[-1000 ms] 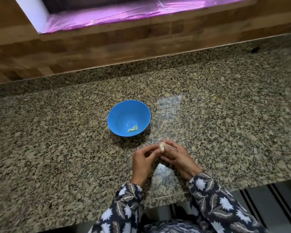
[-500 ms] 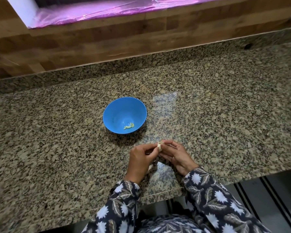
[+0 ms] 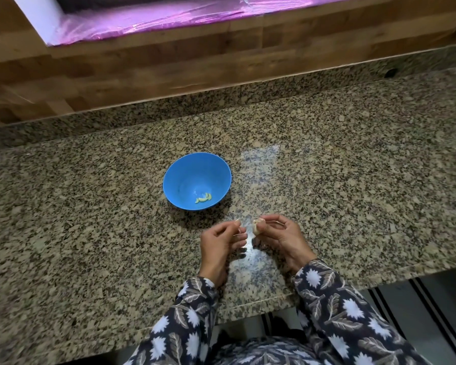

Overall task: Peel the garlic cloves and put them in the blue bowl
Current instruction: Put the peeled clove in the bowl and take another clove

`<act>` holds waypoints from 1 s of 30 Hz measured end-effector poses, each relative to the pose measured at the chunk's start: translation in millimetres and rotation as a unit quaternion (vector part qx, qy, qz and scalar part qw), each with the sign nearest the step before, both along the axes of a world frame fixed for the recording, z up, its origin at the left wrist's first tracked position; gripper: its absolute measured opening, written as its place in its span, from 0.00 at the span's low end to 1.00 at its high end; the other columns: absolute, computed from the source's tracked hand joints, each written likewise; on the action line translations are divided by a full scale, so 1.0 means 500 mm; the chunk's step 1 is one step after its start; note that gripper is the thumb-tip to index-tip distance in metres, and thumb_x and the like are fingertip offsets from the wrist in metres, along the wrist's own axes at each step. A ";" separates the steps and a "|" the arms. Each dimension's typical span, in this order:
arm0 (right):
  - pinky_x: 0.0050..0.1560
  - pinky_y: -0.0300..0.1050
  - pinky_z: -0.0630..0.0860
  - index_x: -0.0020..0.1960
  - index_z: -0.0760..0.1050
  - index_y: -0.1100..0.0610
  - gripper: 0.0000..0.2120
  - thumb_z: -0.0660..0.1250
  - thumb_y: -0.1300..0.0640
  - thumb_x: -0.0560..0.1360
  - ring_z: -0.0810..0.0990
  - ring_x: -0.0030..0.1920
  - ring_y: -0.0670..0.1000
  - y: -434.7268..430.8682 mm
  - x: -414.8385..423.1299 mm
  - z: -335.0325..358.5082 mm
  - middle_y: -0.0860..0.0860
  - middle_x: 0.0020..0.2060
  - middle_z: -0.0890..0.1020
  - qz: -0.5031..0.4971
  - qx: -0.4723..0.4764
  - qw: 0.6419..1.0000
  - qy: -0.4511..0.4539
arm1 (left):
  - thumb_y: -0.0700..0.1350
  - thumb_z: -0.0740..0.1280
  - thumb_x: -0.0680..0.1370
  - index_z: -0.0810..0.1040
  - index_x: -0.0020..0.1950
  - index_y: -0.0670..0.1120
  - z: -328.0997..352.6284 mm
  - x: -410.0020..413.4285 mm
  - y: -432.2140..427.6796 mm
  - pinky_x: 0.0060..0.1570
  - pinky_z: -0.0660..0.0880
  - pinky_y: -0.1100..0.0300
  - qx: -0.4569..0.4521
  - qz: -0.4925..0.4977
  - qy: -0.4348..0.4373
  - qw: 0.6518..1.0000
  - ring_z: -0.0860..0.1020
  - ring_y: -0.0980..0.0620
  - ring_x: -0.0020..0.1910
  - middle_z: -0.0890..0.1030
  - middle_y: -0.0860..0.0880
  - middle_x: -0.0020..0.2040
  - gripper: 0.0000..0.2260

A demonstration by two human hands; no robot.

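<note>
Gripping a garlic clove (image 3: 257, 225) w/ our right hand (image 3: 282, 237): thumb & index fingers (image 3: 274, 219) are pinching it at its right side, & the other fingers are curling in under the palm. The clove is sticking out to the left of the hand, pale & papery-looking. It's hanging just above the bench (image 3: 90, 233), near the front edge & to the front-right of the blue bowl (image 3: 173, 167).

Our left hand (image 3: 217, 245) is hovering just beside it, w/ a narrow gap btwn hand & clove. Its thumb & index tips are pressing together on a small pale bit (image 3: 238, 221), too small for us to tell whether it's skin. The other left fingers are curling loosely inward.

The blue bowl is sitting upright on the speckled granite bench, behind & slightly left of both hands, touching neither. Inside it, peeled cloves (image 3: 203, 199) are lying at the bottom toward the near-right wall: approx three pale yellow-green pieces, bunching together & touching each other.

Our dark floral sleeves (image 3: 184, 312) are reaching in over the bench's front edge. Behind the bench a low granite upstand is running along a wood-panel wall (image 3: 142, 61). Above that a shiny purple sheet (image 3: 169, 22) is lying in a white-framed opening. A striped floor (image 3: 419, 306) is showing at lower right.
</note>
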State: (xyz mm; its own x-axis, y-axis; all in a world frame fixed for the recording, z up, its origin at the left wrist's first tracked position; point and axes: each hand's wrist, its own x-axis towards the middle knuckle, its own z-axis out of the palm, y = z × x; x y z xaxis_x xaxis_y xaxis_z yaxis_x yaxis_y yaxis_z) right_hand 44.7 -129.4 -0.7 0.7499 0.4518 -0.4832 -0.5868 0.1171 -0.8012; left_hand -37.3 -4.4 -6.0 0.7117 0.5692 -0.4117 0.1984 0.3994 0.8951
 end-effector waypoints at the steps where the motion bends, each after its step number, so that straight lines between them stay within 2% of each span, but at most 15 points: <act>1: 0.44 0.42 0.81 0.46 0.76 0.61 0.11 0.73 0.66 0.65 0.83 0.41 0.50 -0.005 0.004 -0.001 0.55 0.43 0.82 0.011 -0.055 0.997 -0.056 | 0.39 0.69 0.75 0.81 0.48 0.35 -0.004 -0.002 0.005 0.38 0.81 0.57 -0.001 -0.004 0.013 1.000 0.81 0.47 0.34 0.83 0.38 0.39 0.07; 2: 0.44 0.40 0.80 0.47 0.77 0.61 0.12 0.74 0.66 0.65 0.82 0.43 0.49 -0.010 0.009 -0.005 0.54 0.44 0.82 0.023 -0.129 0.983 -0.127 | 0.38 0.68 0.75 0.81 0.49 0.35 -0.009 -0.005 0.010 0.37 0.81 0.58 0.020 -0.011 0.028 0.999 0.81 0.47 0.34 0.83 0.38 0.39 0.07; 4: 0.40 0.33 0.77 0.51 0.77 0.60 0.13 0.72 0.64 0.68 0.80 0.43 0.46 -0.020 0.018 -0.019 0.52 0.45 0.82 0.048 -0.270 0.924 -0.267 | 0.37 0.68 0.75 0.81 0.52 0.37 -0.022 -0.009 0.022 0.40 0.80 0.58 0.141 -0.040 0.072 0.987 0.80 0.50 0.36 0.84 0.41 0.42 0.07; 6: 0.37 0.29 0.74 0.54 0.77 0.59 0.12 0.70 0.63 0.71 0.79 0.42 0.45 -0.030 0.025 -0.030 0.53 0.47 0.82 0.059 -0.348 0.868 -0.349 | 0.38 0.68 0.75 0.83 0.53 0.42 -0.028 -0.013 0.033 0.48 0.76 0.63 0.307 -0.092 0.122 0.939 0.79 0.55 0.43 0.84 0.47 0.49 0.08; 7: 0.39 0.29 0.74 0.55 0.76 0.59 0.13 0.69 0.63 0.71 0.78 0.43 0.45 -0.034 0.028 -0.034 0.53 0.49 0.82 0.065 -0.369 0.849 -0.372 | 0.39 0.69 0.75 0.83 0.53 0.43 -0.030 -0.016 0.036 0.50 0.74 0.67 0.357 -0.111 0.132 0.918 0.79 0.57 0.45 0.83 0.49 0.50 0.08; 10: 0.58 0.36 0.71 0.61 0.74 0.57 0.18 0.69 0.60 0.72 0.77 0.58 0.51 -0.038 0.030 -0.043 0.54 0.58 0.78 0.092 -0.410 0.803 -0.423 | 0.41 0.70 0.74 0.83 0.53 0.43 -0.029 -0.014 0.045 0.49 0.72 0.69 0.406 -0.137 0.143 0.892 0.79 0.57 0.45 0.84 0.49 0.49 0.08; 12: 0.69 0.44 0.63 0.67 0.68 0.55 0.24 0.68 0.56 0.73 0.67 0.68 0.52 -0.033 0.019 -0.044 0.53 0.67 0.71 0.094 -0.441 0.766 -0.458 | 0.42 0.70 0.74 0.83 0.50 0.43 -0.026 -0.010 0.051 0.46 0.73 0.68 0.454 -0.145 0.151 0.866 0.79 0.56 0.43 0.84 0.48 0.46 0.07; 14: 0.71 0.46 0.58 0.70 0.65 0.54 0.24 0.66 0.54 0.75 0.62 0.71 0.49 -0.021 -0.003 -0.045 0.52 0.70 0.67 0.093 -0.416 0.751 -0.504 | 0.42 0.68 0.76 0.83 0.47 0.43 -0.026 -0.008 0.053 0.44 0.74 0.63 0.542 -0.177 0.146 0.808 0.80 0.52 0.41 0.84 0.47 0.43 0.05; 16: 0.71 0.45 0.59 0.71 0.63 0.53 0.23 0.62 0.53 0.77 0.61 0.71 0.46 -0.006 -0.032 -0.055 0.50 0.71 0.65 0.143 -0.375 0.749 -0.527 | 0.40 0.65 0.77 0.80 0.46 0.41 -0.028 -0.010 0.050 0.42 0.76 0.58 0.606 -0.216 0.130 0.754 0.79 0.50 0.39 0.82 0.46 0.43 0.05; 18: 0.73 0.45 0.57 0.72 0.61 0.52 0.23 0.60 0.51 0.78 0.60 0.72 0.46 0.001 -0.057 -0.075 0.49 0.72 0.64 0.202 -0.370 0.730 -0.538 | 0.40 0.62 0.79 0.78 0.46 0.40 -0.033 -0.014 0.046 0.41 0.77 0.54 0.637 -0.249 0.117 0.721 0.78 0.49 0.38 0.80 0.45 0.43 0.06; 21: 0.71 0.39 0.43 0.74 0.57 0.52 0.24 0.55 0.48 0.80 0.57 0.74 0.47 -0.003 -0.065 -0.101 0.49 0.73 0.61 0.243 -0.390 0.687 -0.562 | 0.38 0.64 0.78 0.78 0.45 0.39 -0.036 -0.024 0.038 0.38 0.78 0.55 0.660 -0.276 0.104 0.691 0.77 0.48 0.36 0.79 0.45 0.41 0.05; 24: 0.71 0.38 0.38 0.75 0.54 0.51 0.24 0.50 0.47 0.81 0.51 0.75 0.46 -0.010 -0.063 -0.115 0.47 0.75 0.56 0.270 -0.403 0.657 -0.577 | 0.38 0.65 0.77 0.78 0.44 0.40 -0.036 -0.027 0.035 0.38 0.76 0.56 0.641 -0.268 0.107 0.711 0.77 0.48 0.37 0.80 0.45 0.40 0.04; 25: 0.71 0.38 0.36 0.75 0.52 0.50 0.24 0.48 0.47 0.81 0.49 0.75 0.45 -0.013 -0.061 -0.118 0.46 0.75 0.54 0.275 -0.408 0.651 -0.578 | 0.38 0.64 0.77 0.79 0.44 0.40 -0.033 -0.024 0.034 0.40 0.76 0.57 0.623 -0.258 0.110 0.730 0.77 0.49 0.38 0.80 0.45 0.41 0.05; 28: 0.71 0.39 0.33 0.76 0.46 0.48 0.24 0.44 0.44 0.81 0.42 0.75 0.43 -0.026 -0.052 -0.123 0.44 0.75 0.48 0.288 -0.445 0.625 -0.573 | 0.40 0.69 0.75 0.83 0.46 0.43 -0.012 -0.007 0.048 0.44 0.73 0.66 0.525 -0.190 0.132 0.819 0.80 0.53 0.41 0.84 0.47 0.43 0.04; 30: 0.71 0.40 0.33 0.76 0.44 0.48 0.26 0.43 0.43 0.80 0.41 0.75 0.43 -0.038 -0.042 -0.124 0.44 0.75 0.46 0.282 -0.467 0.623 -0.561 | 0.41 0.71 0.74 0.84 0.46 0.43 -0.005 -0.003 0.059 0.46 0.75 0.63 0.491 -0.158 0.137 0.846 0.81 0.52 0.42 0.84 0.47 0.43 0.04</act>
